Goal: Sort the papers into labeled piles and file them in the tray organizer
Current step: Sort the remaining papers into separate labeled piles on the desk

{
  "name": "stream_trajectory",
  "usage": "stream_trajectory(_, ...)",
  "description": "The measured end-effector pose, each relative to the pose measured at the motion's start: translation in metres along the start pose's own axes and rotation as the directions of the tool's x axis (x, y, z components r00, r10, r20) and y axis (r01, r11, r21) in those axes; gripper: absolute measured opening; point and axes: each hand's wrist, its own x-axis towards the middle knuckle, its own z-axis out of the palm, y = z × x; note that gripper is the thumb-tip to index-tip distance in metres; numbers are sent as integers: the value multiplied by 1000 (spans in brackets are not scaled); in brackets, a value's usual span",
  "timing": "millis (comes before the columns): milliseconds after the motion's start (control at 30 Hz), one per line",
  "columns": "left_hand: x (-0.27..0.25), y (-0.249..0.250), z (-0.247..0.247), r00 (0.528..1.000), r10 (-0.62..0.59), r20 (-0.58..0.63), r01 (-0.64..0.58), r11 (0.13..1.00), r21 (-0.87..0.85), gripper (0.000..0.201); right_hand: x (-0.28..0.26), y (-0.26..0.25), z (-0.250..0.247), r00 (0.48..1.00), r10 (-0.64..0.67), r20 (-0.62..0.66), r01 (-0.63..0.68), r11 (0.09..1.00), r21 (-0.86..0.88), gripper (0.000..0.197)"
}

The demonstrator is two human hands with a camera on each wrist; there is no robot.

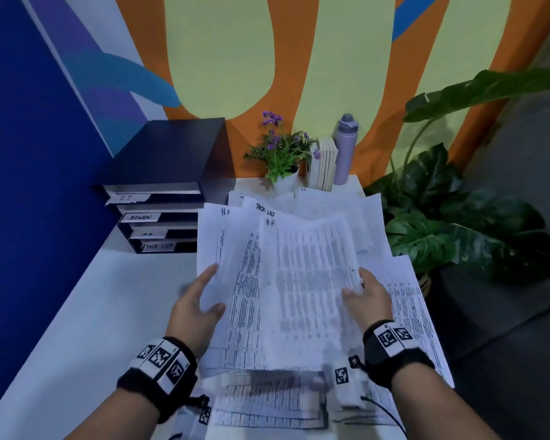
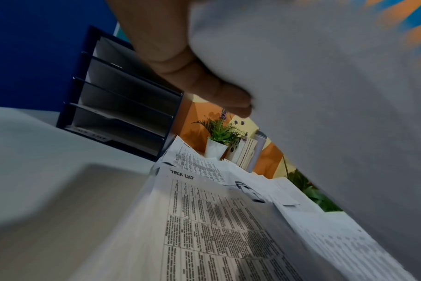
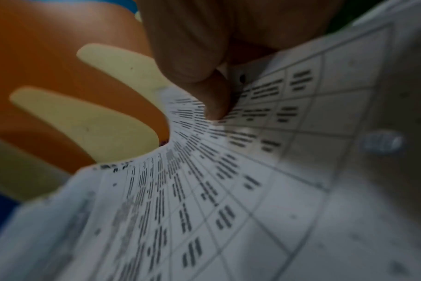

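A fan of printed sheets (image 1: 286,281) is lifted above the white table. My left hand (image 1: 200,300) grips its left edge, thumb on top and fingers beneath. My right hand (image 1: 362,290) pinches the right edge of the top sheet (image 3: 228,171), a table of text that curls upward. One held sheet is headed "TASK LIST" (image 1: 265,209). More papers (image 1: 404,312) lie spread on the table below; one reads "TASK LIST" (image 2: 182,172). The dark tray organizer (image 1: 169,192) stands at the back left, its slots labelled IT, ADMIN, H.R and TASK LIST.
A small potted purple flower (image 1: 283,154), a few books (image 1: 324,163) and a lilac bottle (image 1: 345,150) stand at the table's far edge. A large leafy plant (image 1: 451,217) is right of the table. Bare tabletop (image 1: 92,312) lies at the left.
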Motion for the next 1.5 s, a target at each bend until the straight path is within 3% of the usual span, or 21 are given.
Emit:
stream_trajectory(67,1,1,0,1000,-28,-10,28,1000,-4,73,4,12,-12,998,16,-63,-28,980,-195,51)
stream_trajectory(200,5,-6,1,998,-59,-35,60,998,30,71,12,40,-42,986,79,-149,-122,945,-303,57)
stream_trajectory(300,5,-5,6,997,-63,-36,64,997,30,64,8,48,-51,973,107,-206,-201,833,-515,65)
stream_trajectory(367,5,-2,10,997,-69,-40,70,997,19,60,3,44,-45,971,51,-235,-190,762,-619,76)
stream_trajectory(400,5,0,12,997,-64,-37,64,998,12,58,2,38,-39,980,9,-197,-128,790,-599,75)
stream_trajectory(433,4,2,14,998,-63,-28,63,998,-6,55,0,29,-32,993,-24,-114,-35,874,-485,69)
stream_trajectory(500,5,4,18,997,-72,-5,72,994,-81,48,-7,7,-14,989,8,147,2,998,-66,53)
stream_trajectory(567,5,6,20,993,-108,38,113,980,-166,42,-12,-9,2,967,6,255,-66,972,228,40)
stream_trajectory(667,6,10,19,983,-168,78,183,937,-299,17,-12,-21,9,982,-59,180,-25,901,432,26)
stream_trajectory(733,8,10,14,985,-170,20,168,933,-317,2,-12,-27,6,979,-114,169,30,901,434,20)
stream_trajectory(833,10,9,6,986,-147,-74,128,968,-216,10,-14,-29,4,971,-163,174,72,897,437,24)
stream_trajectory(1033,19,-8,-4,965,-195,-174,157,965,-208,8,-10,-11,12,988,-18,156,-59,880,472,23)
stream_trajectory(1133,22,-12,-5,961,-197,-192,154,964,-218,9,-11,-6,12,983,7,182,-99,860,500,25)
stream_trajectory(1367,16,0,-1,967,-185,-174,146,965,-217,12,-14,-7,13,982,-42,183,-61,851,522,24)
stream_trajectory(1500,15,7,0,967,-167,-193,134,976,-173,14,-10,-5,17,983,-29,183,-62,879,472,17)
